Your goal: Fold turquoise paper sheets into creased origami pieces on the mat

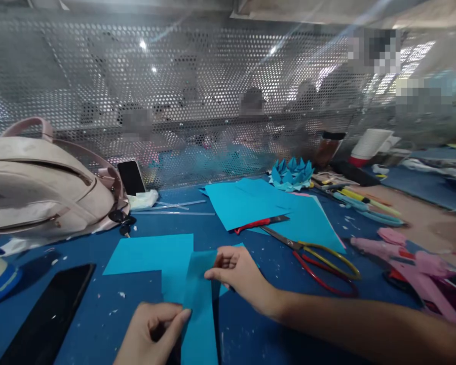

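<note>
The person holds a strip of blue paper (pixel 198 299) with both hands. The left hand (pixel 152 332) pinches the low part of the strip between thumb and fingers. The right hand (pixel 237 274) pinches the top part, near its right edge. The two hands are a little apart, one low and one higher up. The strip is just above the blue tabletop (pixel 79 253), right in front of the person, and it covers a corner of a bigger blue sheet (pixel 148 253) that lies flat.

It looks like the strip is being lined up or folded. To do that well, I think both hands should keep the paper flat and pull it gently tight, so no bumps come. The edges should match before any crease is pressed. A slow thumb press along the line would give a sharp fold. If the hands squeeze too hard, the thin paper may wrinkle.

More blue paper (pixel 251 203) lies farther back, with a red cutter (pixel 260 223) on it. Scissors (pixel 315 258) with red and yellow handles lie to the right, near but not touching. A folded paper flower (pixel 292 173) sits at the back. A pink bag (pixel 41 182) and a black phone (pixel 49 314) are on the left.
</note>
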Motion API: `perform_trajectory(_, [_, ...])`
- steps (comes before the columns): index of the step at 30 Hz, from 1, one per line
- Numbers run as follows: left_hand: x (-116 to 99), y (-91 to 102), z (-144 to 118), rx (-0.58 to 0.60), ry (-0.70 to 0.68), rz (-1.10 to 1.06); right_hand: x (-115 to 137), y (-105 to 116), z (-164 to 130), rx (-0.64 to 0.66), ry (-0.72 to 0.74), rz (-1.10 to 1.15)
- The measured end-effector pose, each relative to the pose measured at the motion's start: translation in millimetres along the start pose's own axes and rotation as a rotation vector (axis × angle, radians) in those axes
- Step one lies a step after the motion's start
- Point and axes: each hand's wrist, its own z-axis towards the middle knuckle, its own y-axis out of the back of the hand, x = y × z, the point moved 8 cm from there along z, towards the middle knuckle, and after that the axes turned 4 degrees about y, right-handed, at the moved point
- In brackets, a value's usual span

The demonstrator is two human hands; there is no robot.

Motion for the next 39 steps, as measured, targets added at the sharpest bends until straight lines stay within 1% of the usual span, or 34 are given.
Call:
perform_trajectory(3, [0, -0.9, 1, 0.026, -0.012, 0.014, 2, 2, 1, -0.027, -0.001, 0.015])
perform_trajectory(8, [1, 1.0, 0, 0.018, 0.007, 0.003, 8, 0, 0, -0.004, 0.017, 0.013])
perform_trajectory(13, [1, -1.4, -2, 0.01, 0.041, -0.005, 5, 7, 3, -0.063, 0.027, 0.059])
perform_trajectory(15, [2, -2.3, -2, 0.017, 0.056, -0.007, 4, 6, 3, -0.054, 0.026, 0.079])
perform_trajectory(20, [8, -5.0, 1, 0.084, 0.073, -0.026, 4, 6, 2, -0.046, 0.037, 0.127])
perform_trajectory(23, [11, -4.1, 3, 0.079, 0.086, -0.03, 3, 5, 2, -0.026, 0.053, 0.129])
perform_trajectory(28, [8, -5.0, 1, 0.083, 0.082, -0.03, 2, 6, 2, -0.021, 0.05, 0.092])
perform_trajectory(31, [5, -4.3, 0, 0.078, 0.065, -0.011, 2, 8, 3, -0.053, 0.044, 0.083])
perform_trajectory(34, [6, -5.9, 1, 0.104, 0.058, -0.003, 2, 13, 4, -0.107, 0.03, 0.097])
perform_trajectory(39, [6, -6.5, 3, 0.109, 0.071, -0.007, 2, 14, 5, -0.11, 0.015, 0.115])
